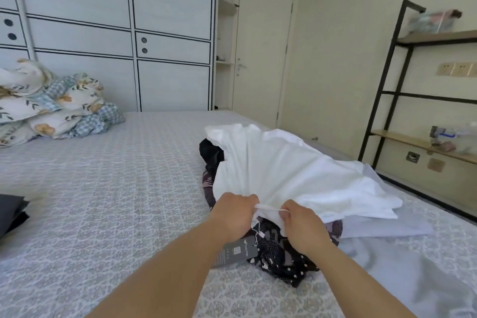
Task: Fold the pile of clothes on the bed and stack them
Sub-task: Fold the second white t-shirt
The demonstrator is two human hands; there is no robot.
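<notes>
Hands side by side: left hand (233,210) and right hand (300,222) both pinch the shirt (284,170) neckline. Shirt body trails away from them, over the pile (281,248).

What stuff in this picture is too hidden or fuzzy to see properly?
Head view only:
- Black patterned clothes: mostly covered by the white cotton shirt.
- Grey hang tag: print too small to read.
- Dark folded fabric: cut off by the left edge.
- Clear box on the black metal shelf: blurred, contents unclear.
- Left hand and right hand: fingertips buried in the shirt's edge.
</notes>
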